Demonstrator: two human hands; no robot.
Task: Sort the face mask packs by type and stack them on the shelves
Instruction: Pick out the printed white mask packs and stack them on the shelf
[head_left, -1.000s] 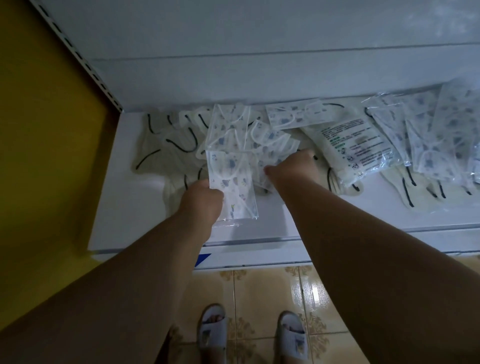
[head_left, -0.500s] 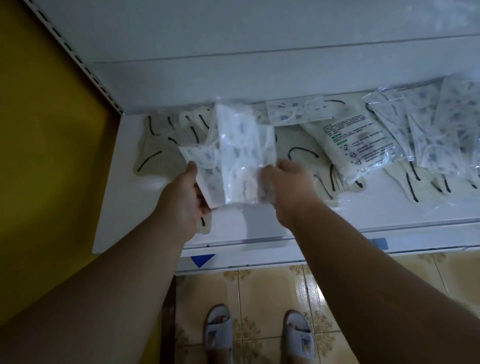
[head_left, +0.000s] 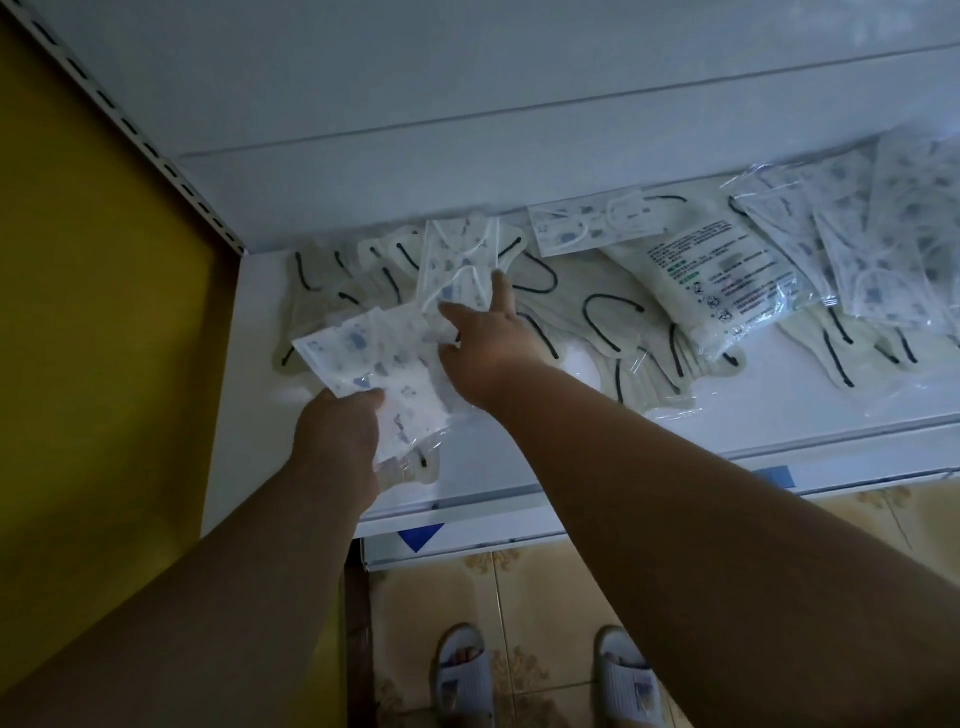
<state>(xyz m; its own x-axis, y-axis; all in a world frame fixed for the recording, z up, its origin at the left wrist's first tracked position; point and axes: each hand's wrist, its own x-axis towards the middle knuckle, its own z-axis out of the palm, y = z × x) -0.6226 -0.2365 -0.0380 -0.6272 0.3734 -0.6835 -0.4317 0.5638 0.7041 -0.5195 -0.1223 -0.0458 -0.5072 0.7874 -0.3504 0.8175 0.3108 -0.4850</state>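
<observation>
Setting: a white metal shelf (head_left: 519, 457) against a white back panel, a yellow wall on the left, patterned floor tiles below; the light is dim.
Held packs: a small fan of clear plastic face mask packs with white masks printed in blue (head_left: 374, 364), lifted just above the front left of the shelf.
Left hand: the left hand (head_left: 337, 441) grips the near ends of that fan, thumb on top, fingers hidden beneath.
Right hand: the right hand (head_left: 485, 348) is spread, fingers straight, fingertips touching another clear pack of the same blue-printed white mask with white ear loops (head_left: 460, 265), which lies on the pile further back.
Handling: judging by the look, each pack is very light, limp and slick; the film will slide against its neighbours, so a fan held at one end may splay or shed a pack. A flat pinch across the whole width near an edge looks safer than a corner.
Underneath: cream masks with black ear loops in clear packs (head_left: 597, 322) are spread over the shelf, partly under the printed ones; a careless lift could drag one along.
Further out: a larger clear bag with printed text holding cream masks (head_left: 722, 280) lies right of centre; another printed pack (head_left: 597, 228) sits by the back panel; a heap of printed packs (head_left: 857, 244) lies at far right.
Below: slippered feet (head_left: 545, 675).
</observation>
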